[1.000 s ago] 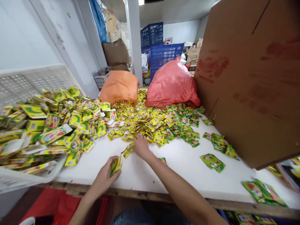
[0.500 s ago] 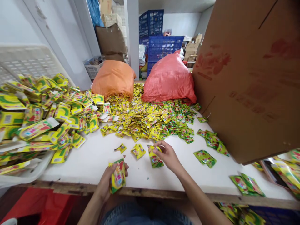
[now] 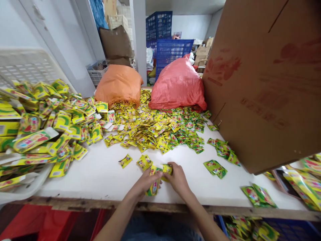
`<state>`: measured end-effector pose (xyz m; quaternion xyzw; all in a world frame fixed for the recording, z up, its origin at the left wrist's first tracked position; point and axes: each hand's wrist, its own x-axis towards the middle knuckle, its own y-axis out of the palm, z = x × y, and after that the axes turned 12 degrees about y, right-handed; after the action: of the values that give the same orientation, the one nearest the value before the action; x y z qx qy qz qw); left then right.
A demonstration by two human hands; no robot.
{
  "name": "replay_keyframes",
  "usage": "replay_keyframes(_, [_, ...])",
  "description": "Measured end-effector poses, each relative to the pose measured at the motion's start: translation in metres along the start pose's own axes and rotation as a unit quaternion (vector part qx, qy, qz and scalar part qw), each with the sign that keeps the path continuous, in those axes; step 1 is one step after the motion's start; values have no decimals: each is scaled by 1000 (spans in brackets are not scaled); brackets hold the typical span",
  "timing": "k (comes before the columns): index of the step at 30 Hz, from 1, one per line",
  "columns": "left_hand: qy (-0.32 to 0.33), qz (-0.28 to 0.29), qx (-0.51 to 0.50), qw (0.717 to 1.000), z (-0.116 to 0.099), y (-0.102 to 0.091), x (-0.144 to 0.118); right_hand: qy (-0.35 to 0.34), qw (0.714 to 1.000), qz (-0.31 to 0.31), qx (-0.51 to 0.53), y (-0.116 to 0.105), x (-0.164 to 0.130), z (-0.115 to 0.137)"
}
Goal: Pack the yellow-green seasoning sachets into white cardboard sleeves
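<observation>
My left hand [image 3: 142, 184] grips a small stack of yellow-green sachets [image 3: 153, 187] near the white table's front edge. My right hand [image 3: 178, 179] meets it from the right and pinches a yellow sachet [image 3: 167, 168] against the top of that stack. Two loose sachets [image 3: 144, 162] lie just beyond my hands, with another one [image 3: 125, 160] to their left. A wide heap of sachets [image 3: 157, 129] covers the middle of the table.
A white basket [image 3: 22, 190] heaped with flat yellow cartons sits at the left. An orange sack [image 3: 117, 85] and a red sack [image 3: 177, 85] lie at the back. A big cardboard box [image 3: 265, 77] leans over the right side. Green sachets [image 3: 215, 167] lie scattered at right.
My right hand drew several sachets from the heap toward me, then carried one to the left hand. The left hand moved right with its stack; both hands now meet at the front.
</observation>
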<state>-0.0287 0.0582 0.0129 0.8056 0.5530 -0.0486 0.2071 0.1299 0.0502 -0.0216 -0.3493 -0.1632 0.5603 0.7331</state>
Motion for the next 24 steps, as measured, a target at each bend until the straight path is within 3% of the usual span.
replay_keyframes(3, [14, 2, -36, 999, 4, -1, -5, -11, 999, 21, 44, -1, -6, -3])
replay_keyframes(7, [25, 54, -64, 996, 8, -8, -16, -30, 978, 105, 178, -5, -29, -1])
replay_keyframes(12, [18, 25, -116, 993, 8, -12, -23, -58, 957, 170, 228, -10, -55, 4])
replay_keyframes(19, [5, 34, -127, 991, 8, -13, -24, -21, 973, 99, 208, -4, -53, -1])
replay_keyframes(24, [10, 50, -121, 991, 12, -10, -27, 7, 975, 24, 220, 4, -54, 10])
